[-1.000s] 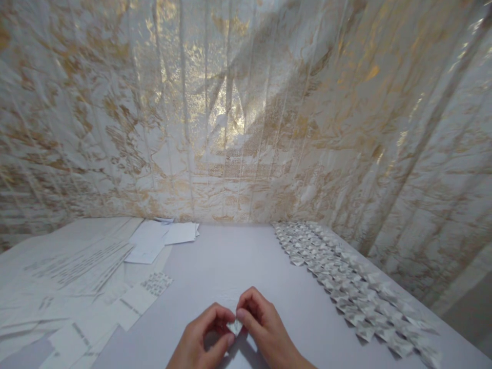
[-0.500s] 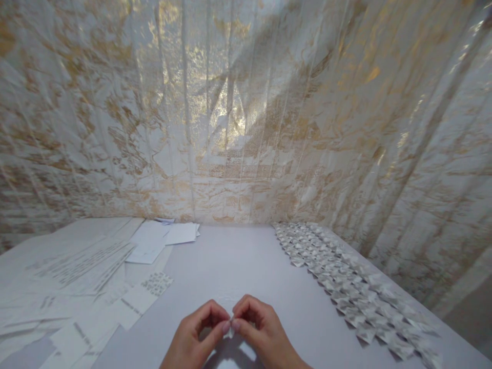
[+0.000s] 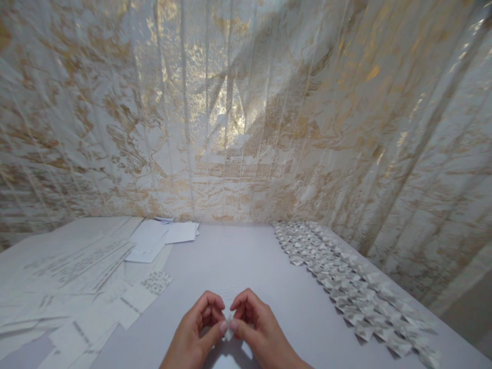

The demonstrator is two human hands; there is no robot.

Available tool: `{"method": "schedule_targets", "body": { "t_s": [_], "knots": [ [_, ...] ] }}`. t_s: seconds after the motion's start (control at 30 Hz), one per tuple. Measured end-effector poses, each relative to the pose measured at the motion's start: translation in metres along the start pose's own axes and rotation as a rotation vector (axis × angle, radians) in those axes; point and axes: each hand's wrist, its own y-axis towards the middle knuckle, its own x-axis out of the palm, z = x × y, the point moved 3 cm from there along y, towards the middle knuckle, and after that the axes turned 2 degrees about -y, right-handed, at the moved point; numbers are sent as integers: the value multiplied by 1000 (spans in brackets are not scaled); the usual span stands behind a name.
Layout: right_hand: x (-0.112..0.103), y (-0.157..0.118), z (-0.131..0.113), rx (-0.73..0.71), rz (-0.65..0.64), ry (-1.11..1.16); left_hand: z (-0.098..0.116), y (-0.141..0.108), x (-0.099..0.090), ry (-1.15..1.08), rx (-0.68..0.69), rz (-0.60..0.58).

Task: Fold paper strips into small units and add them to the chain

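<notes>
The left hand [image 3: 197, 330] and the right hand [image 3: 263, 330] meet at the near edge of view, both with a small, narrow grip on one small folded paper [image 3: 228, 334]. The thumb tips bear on it from either side, nearly touching each other; the index fingers curl above, their tips a little apart from the thumbs and from one another. Which fingers press on the far side is hidden. The paper is pale, its lower part showing below the thumbs, and the hands cast a shadow on the white bench [image 3: 234, 256] under them.

Further out to the right, rows of folded paper pieces [image 3: 338, 282], grey and white with pointed edges, overlap in a long band running to the back. To the left, printed sheets [image 3: 92, 261] lie spread and overlapping, and near their inner edge is a patterned paper [image 3: 157, 283] with small dark marks. Behind these, plain white sheets [image 3: 148, 240] overlap. Beyond the bench hangs a shiny white-and-gold curtain [image 3: 238, 128].
</notes>
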Motion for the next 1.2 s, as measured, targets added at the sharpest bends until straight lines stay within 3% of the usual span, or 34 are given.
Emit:
{"method": "schedule_targets", "body": {
  "t_s": [0.13,0.33,0.5,0.63,0.9,1.0,1.2],
  "knots": [
    [2,0,1,-35,22,-69,3,3,-1,16,14,31],
    [-5,-2,0,-208,157,-210,11,-4,11,135,64,-53],
    [-10,-5,-11,-467,90,-604,6,-5,14,181,8,-93],
    [-5,-7,-18,-605,17,-672,2,1,9,149,-50,-71],
    [-4,-6,-17,-570,-29,-685,5,-1,6,45,-129,31],
    [-5,-6,-14,-550,-35,-676,4,-2,7,46,-131,15],
    [-7,-2,-7,-287,8,-411,0,0,8,9,-130,-57]
  ]
}}
